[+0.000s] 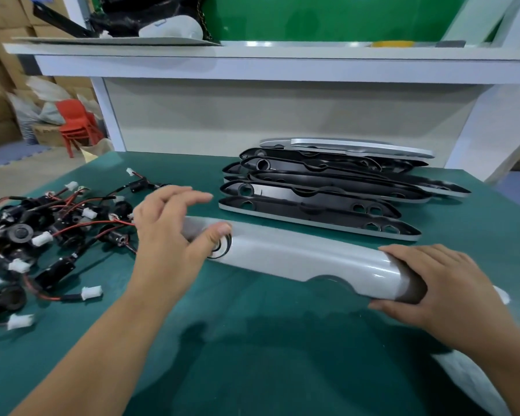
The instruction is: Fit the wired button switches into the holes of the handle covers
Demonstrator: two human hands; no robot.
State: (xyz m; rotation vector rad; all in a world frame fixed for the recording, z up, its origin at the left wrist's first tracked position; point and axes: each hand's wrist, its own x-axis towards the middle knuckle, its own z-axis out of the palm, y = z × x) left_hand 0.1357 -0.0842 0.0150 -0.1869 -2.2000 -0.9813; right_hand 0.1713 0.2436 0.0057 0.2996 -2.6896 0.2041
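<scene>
A silver handle cover [297, 259] lies face up across the green table mat [252, 349]. My left hand [168, 232] hovers over its left end with the fingers spread, and the thumb presses a black button switch [224, 247] seated in the cover's hole. My right hand [445, 283] grips the cover's right end, fingers curled over the top and thumb at the front edge. A tangled pile of wired button switches [42, 235], black with red wires and white plugs, lies to the left.
Several handle covers [327, 190] are stacked inside-up behind the held one, with silver ones at the back. Another silver part [469, 382] shows at the bottom right. A white shelf [252, 67] overhangs the back of the table. Red chairs [75, 121] stand far left.
</scene>
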